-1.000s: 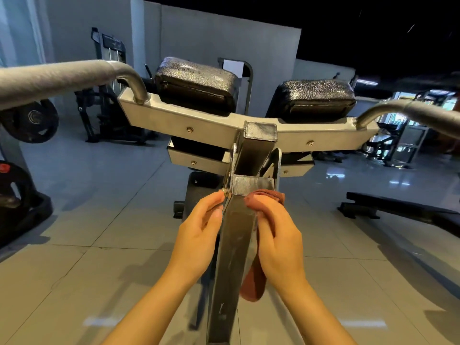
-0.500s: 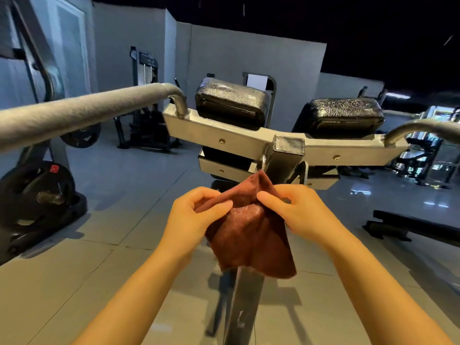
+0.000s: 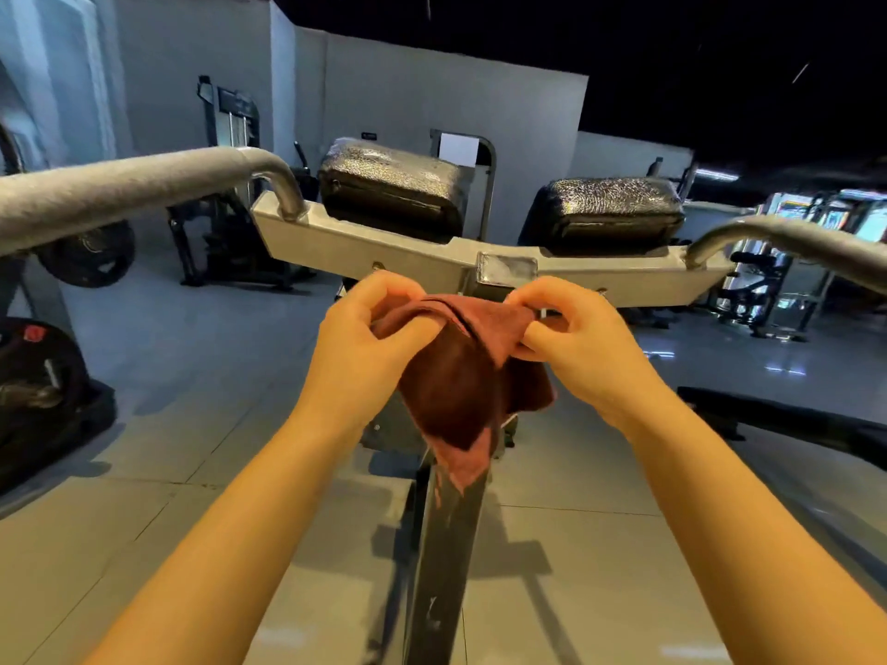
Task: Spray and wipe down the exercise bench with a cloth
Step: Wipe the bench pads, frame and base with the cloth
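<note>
Looks like a refolding pause: the rust-red microfibre cloth (image 3: 456,376) is pinched between left hand (image 3: 357,336) and right hand (image 3: 578,345). Next, the grey metal crossbar (image 3: 422,261) just beyond probably gets wiped.

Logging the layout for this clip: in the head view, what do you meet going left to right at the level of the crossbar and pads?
Padded left handle → left black pad → square post cap → right black pad → bare right handle. In front, left hand and right hand pinch the maroon cloth.
</note>
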Available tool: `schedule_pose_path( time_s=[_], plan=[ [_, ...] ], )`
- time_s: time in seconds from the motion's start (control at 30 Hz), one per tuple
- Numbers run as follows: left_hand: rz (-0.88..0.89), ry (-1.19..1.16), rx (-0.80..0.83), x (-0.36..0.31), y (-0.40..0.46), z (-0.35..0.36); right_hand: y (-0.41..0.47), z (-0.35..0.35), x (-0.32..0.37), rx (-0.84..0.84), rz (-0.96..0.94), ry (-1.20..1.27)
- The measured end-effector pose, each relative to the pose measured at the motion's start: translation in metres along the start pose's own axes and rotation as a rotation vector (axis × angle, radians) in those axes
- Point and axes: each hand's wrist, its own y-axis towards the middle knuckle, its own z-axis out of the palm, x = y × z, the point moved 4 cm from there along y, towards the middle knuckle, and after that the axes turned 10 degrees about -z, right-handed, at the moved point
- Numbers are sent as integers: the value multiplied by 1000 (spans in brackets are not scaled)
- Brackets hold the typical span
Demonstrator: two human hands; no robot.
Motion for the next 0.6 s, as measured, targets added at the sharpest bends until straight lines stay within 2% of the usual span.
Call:
schedule_pose_path(
  time_s=[0.1, 0.17, 0.23, 0.33, 0.4, 0.47, 0.6],
  plan=[
    [59, 13, 170, -9, -13, -7, 25, 11, 20, 127, -43, 154],
    [53, 14, 217, -1, -27, -12, 33, 18, 26, 244, -33, 256],
    [25, 26, 184, 11, -35, -13, 35, 29, 29, 303, 10, 346],
    [83, 99, 84, 25, -43, -4, 37, 46, 31, 324, 46, 395],
    [135, 132, 81, 33, -44, 6, 43, 51, 39, 320, -24, 292],
    [199, 111, 45, 36, -39, 8, 56, 50, 48, 315, -160, 58],
    [260, -16, -370, 38, -11, -6, 82, 52, 75, 360, -398, -244]
  ],
)
